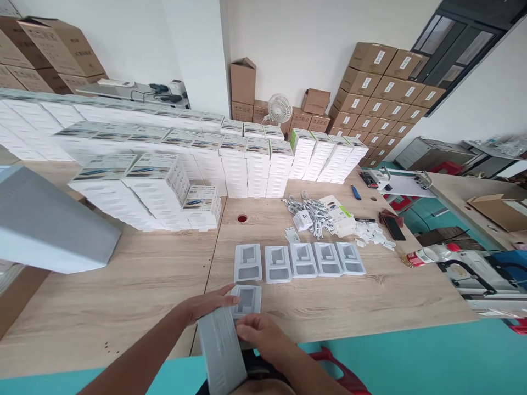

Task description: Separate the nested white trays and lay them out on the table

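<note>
A long stack of nested grey plastic trays (222, 351) leans against my body at the table's front edge. My left hand (209, 303) is wrapped over its far end, the thumb resting on a grey tray (250, 299) that faces up there. Whether this tray is still part of the stack or apart from it, I cannot tell. My right hand (259, 333) is closed at the near edge of the tray, with the fingertips partly hidden. Just beyond my hands lies a row of several grey trays (278, 264), their moulded compartments facing up.
White cables (313, 214), white adapters (302, 220) and small white pieces (373, 233) lie behind the row. Stacked white boxes (257, 167) line the table's back. A large grey object (53, 219) stands left. A bottle (430, 255) and phone (394, 227) lie right.
</note>
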The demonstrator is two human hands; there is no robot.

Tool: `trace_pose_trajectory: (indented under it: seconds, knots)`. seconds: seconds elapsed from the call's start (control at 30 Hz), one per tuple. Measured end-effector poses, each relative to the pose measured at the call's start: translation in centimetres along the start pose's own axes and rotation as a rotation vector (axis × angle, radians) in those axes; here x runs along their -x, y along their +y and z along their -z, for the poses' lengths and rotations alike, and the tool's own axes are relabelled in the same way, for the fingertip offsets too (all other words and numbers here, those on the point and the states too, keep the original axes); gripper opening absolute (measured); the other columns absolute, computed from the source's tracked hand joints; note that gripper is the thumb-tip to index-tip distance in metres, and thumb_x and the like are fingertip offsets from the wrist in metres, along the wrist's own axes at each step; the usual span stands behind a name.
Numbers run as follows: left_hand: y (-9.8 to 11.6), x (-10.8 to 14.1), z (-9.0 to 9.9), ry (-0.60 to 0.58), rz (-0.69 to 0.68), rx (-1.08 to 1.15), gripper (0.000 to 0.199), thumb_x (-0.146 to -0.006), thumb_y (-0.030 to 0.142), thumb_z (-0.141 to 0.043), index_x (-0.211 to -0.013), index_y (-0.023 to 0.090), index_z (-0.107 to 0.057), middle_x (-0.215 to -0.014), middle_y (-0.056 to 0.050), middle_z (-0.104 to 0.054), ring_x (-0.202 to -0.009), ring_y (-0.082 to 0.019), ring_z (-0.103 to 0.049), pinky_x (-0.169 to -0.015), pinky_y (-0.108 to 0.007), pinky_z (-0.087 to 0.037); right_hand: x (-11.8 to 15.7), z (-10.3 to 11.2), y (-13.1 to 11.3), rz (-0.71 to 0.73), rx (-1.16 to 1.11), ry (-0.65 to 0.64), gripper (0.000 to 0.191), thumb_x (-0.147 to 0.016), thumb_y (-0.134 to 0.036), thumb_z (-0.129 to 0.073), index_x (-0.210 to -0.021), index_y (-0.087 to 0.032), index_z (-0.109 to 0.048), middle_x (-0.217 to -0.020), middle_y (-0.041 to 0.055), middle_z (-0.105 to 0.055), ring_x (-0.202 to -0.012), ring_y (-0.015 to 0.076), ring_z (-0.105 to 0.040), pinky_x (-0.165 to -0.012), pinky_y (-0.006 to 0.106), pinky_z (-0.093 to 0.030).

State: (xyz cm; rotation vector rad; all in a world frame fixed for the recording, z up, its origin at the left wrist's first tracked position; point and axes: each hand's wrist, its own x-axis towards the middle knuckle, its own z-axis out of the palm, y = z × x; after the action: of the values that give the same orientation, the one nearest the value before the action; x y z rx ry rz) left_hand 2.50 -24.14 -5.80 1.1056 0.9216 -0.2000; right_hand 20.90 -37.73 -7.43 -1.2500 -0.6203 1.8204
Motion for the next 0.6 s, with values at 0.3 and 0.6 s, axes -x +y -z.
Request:
trace_pose_trajectory:
  seconds: [0.3,0.6]
  knots:
    - [-0.8,0.4,0.9,-0.024,0.0,-0.017,0.11,-0.071,0.061,-0.073,-0.158,0.022,-0.017,-0.155,-0.013,-0.04,-0.136,-0.032,-0.045,-0.106,-0.035,-0.041,-0.6,1.9,2.1,0.013,-0.226,0.246,0.04,-0.06,-0.055,-0.077,-0.07,-0.019,-0.062,-0.062,-0.0012,-0.06,-0.059,0.015,-0.051,-0.061,0.028,-0.039]
    - [-1.3,0.3,0.9,0.0,0.011,-0.016,0.108,-0.076,0.071,-0.063,-0.158,0.022,-0.014,-0.153,-0.016,-0.043,-0.128,-0.03,-0.053,-0.099,-0.032,-0.045,-0.6,12.8,3.4,0.035,-0.142,0.597,0.037,-0.054,-0.054,-0.074,-0.061,-0.024,-0.055,-0.057,-0.0004,-0.058,-0.064,0.0229,-0.058,-0.064,0.036,-0.047]
